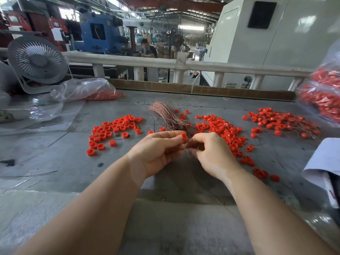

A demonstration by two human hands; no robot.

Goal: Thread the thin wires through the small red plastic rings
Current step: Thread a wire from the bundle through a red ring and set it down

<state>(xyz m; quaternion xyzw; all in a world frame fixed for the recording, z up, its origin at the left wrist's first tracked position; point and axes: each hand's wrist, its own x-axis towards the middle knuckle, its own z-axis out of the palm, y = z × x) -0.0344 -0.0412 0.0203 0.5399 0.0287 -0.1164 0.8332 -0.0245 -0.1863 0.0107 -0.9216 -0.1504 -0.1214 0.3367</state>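
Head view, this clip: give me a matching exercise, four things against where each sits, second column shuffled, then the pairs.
Things:
1. wire bundle
2. white fan
3. held ring
4. rings with wires attached

Places:
A. far left, behind the table
B. right side of the table
C. pinched in the left hand, beside the right hand
D. table centre, just beyond the hands

Pairs: 1-D, 2-A, 3-C, 4-B

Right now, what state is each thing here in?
left hand: pinches a red ring
right hand: fingers curled, pinching a thin wire
wire bundle: lying fanned on the table
loose rings: scattered in piles
plastic bag: open, lying flat
desk fan: cannot tell if running
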